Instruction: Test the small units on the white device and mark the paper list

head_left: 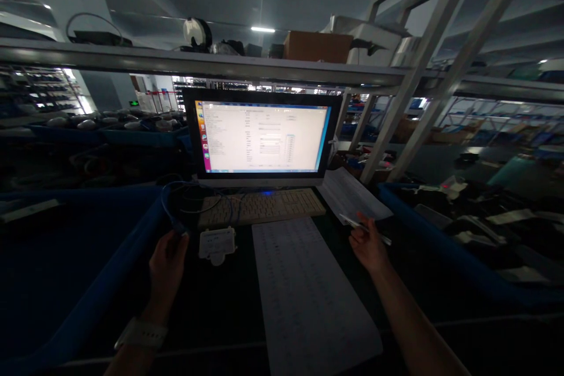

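Observation:
My left hand (168, 259) is closed in a pinch on the end of a thin blue cable (171, 214), left of a small white box (217, 242) with a printed label. The cable loops back over the keyboard (264, 205). A slim pen (352, 222) sits between the fingers of my right hand (369, 247), held above the dark table beside a long printed sheet (304, 294). Behind the keyboard a lit monitor (264, 138) displays a window with lists and fields. Another sheet of paper (355, 195) lies right of the keyboard, partly behind the pen.
A blue bin (145, 247) borders the table on the left. On the right stands another blue bin (423, 226) filled with dark and white devices. Overhead, a shelf (247, 64) bears a cardboard box (317, 47); metal posts (423, 70) rise at right.

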### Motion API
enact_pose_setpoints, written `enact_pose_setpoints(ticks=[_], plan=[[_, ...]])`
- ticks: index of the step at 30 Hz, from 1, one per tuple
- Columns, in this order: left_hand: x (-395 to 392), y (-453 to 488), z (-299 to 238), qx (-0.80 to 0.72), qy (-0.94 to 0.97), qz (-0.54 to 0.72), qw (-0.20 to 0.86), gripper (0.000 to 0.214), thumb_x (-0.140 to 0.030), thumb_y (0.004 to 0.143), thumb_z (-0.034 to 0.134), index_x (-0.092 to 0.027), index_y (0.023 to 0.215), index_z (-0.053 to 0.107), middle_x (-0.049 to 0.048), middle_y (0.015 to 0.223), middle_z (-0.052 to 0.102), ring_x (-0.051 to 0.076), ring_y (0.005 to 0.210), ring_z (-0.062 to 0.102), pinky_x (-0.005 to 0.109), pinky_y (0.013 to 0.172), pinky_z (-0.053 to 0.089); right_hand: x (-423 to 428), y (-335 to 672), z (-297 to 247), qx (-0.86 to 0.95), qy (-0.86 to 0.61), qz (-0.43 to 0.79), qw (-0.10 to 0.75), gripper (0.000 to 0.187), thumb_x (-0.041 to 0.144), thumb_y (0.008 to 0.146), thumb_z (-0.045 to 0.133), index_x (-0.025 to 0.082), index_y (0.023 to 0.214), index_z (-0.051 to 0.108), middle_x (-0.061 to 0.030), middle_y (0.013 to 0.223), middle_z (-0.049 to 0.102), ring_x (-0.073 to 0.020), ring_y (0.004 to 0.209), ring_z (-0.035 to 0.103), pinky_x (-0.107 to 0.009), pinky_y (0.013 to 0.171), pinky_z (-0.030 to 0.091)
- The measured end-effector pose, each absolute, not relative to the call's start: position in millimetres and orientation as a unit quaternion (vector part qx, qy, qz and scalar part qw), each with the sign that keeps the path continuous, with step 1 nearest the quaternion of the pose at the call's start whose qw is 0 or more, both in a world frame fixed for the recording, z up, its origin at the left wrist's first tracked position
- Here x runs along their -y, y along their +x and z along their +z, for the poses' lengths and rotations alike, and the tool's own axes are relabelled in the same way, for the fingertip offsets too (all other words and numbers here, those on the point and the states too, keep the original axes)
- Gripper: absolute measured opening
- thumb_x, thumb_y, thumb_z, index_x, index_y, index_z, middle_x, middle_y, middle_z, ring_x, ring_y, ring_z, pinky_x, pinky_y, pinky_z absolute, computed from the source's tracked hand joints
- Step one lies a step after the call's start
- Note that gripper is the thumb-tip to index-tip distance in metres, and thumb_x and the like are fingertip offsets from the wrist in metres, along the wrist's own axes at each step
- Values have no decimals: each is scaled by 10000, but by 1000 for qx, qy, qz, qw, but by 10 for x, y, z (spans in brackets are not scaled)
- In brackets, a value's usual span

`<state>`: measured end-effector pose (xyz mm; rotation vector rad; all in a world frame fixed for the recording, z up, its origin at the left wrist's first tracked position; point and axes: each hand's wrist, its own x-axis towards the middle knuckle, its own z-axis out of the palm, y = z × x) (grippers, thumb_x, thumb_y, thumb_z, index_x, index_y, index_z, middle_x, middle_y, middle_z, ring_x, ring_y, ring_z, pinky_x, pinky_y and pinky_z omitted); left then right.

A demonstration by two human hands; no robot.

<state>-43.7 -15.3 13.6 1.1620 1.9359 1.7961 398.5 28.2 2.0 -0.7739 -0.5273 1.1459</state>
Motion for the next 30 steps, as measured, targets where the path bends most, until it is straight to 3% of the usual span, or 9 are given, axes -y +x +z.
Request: enact_pose_setpoints(ticks=[8, 23, 30], plan=[[154, -445, 102, -647, 399, 632, 148, 523, -544, 587, 618, -162, 943, 597, 100, 967, 650, 266, 934, 617, 419, 861, 491, -274, 3933, 66, 250, -335, 528, 739, 311, 199, 461, 823, 218, 708, 634, 120, 421, 311, -22, 390, 258, -131, 342, 253], [159, -436, 118, -653, 406, 622, 144, 496, -526, 593, 624, -170, 938, 601, 92, 951, 659, 261, 904, 627, 419, 828, 508, -252, 3969, 48, 281, -335, 537, 721, 210, 193, 561, 678, 222, 763, 627, 88, 477, 339, -60, 444, 316, -187, 400, 305], [168, -434, 125, -656, 400, 621, 152, 489, -509, 607, 620, -164, 952, 599, 102, 994, 655, 267, 952, 616, 423, 873, 488, -281, 3934, 8, 277, -347, 509, 737, 247, 166, 521, 710, 236, 741, 621, 96, 470, 367, -52, 445, 330, -178, 402, 302]])
